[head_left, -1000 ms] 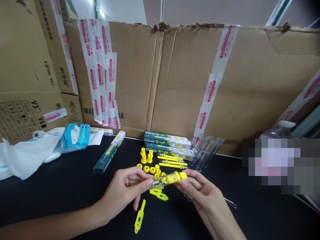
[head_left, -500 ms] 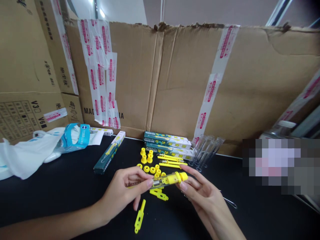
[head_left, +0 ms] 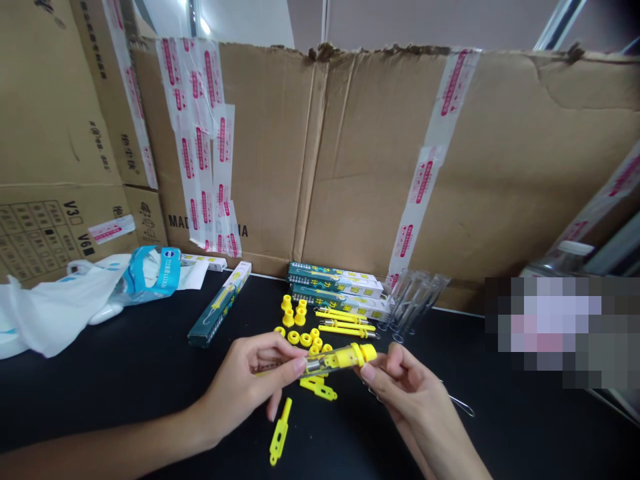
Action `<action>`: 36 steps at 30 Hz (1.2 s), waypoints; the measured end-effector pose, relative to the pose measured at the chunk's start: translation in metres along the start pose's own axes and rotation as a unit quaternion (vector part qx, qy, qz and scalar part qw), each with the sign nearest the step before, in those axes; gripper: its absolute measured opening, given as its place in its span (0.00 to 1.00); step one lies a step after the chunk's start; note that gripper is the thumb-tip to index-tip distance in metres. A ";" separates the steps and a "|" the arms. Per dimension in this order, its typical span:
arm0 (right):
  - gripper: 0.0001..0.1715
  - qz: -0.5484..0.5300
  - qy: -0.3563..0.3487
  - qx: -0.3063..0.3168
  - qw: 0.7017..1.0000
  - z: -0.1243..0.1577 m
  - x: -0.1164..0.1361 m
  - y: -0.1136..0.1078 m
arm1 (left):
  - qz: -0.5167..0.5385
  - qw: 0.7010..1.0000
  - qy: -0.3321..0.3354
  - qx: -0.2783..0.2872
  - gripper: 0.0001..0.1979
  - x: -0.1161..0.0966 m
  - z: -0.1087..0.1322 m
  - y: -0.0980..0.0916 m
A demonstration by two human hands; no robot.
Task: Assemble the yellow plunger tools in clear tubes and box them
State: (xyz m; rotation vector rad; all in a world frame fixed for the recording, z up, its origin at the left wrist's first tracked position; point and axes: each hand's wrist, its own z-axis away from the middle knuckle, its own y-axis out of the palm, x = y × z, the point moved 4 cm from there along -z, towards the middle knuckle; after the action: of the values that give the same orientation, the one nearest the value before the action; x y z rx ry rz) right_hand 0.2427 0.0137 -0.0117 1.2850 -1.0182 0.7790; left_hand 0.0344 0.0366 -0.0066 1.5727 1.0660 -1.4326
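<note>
My left hand [head_left: 257,370] is closed around the clear tube of a spring scale [head_left: 335,361], held almost level above the table. Inside the tube a yellow piece and a metal spring end show; my fingers hide the tube's left part. A yellow cap [head_left: 369,353] sits at its right end. At that cap, my right hand [head_left: 410,383] has its thumb and bent fingers pinched; the exact contact is partly hidden. Just below lie flat yellow slotted parts [head_left: 319,388], and nearer to me rests another yellow slotted part [head_left: 281,432].
Behind my hands are yellow rings [head_left: 305,340], yellow caps [head_left: 288,317], yellow rods with hooks [head_left: 347,330] and clear tubes [head_left: 415,303]. Printed boxes [head_left: 335,280] lie by the cardboard wall [head_left: 370,167]. A wire hook [head_left: 463,405] is at right, a tissue pack [head_left: 153,277] at left.
My right index finger, stretched out above the cap before, has curled down toward the cap's end. My left hand and the spring scale have stayed in nearly the same place.
</note>
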 end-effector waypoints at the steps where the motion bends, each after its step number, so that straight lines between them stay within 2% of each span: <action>1: 0.24 -0.007 0.000 0.002 1.000 0.000 0.000 0.000 | 0.000 1.000 -0.001 0.000 0.16 0.000 0.000 0.000; 3: 0.21 -0.012 0.002 0.013 1.000 0.000 -0.001 0.001 | 0.000 1.000 0.000 0.000 0.16 0.000 -0.001 0.000; 6: 0.26 0.010 0.007 0.022 1.000 -0.001 -0.001 0.000 | -0.001 1.000 0.000 0.000 0.16 0.000 -0.002 0.000; 12: 0.18 0.017 0.007 0.029 0.999 -0.003 -0.006 -0.003 | -0.004 1.000 -0.004 0.005 0.16 0.000 -0.001 0.000; 16: 0.18 -0.002 0.006 0.036 0.999 -0.003 -0.007 -0.003 | -0.003 1.000 -0.005 0.006 0.17 0.000 -0.002 0.000; 24: 0.33 -0.008 -0.010 0.043 0.999 -0.006 -0.015 -0.005 | -0.012 1.000 0.002 -0.007 0.15 0.002 -0.001 -0.001; 36: 0.34 -0.066 0.005 0.011 0.998 -0.005 -0.023 -0.002 | -0.030 0.999 0.000 -0.012 0.13 0.006 -0.002 0.001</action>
State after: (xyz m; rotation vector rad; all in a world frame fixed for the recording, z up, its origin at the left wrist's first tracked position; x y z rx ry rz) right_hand 0.2364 0.0198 -0.0332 1.3522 -0.9081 0.6961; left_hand 0.0360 0.0391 -0.0119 1.5347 1.1352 -1.4543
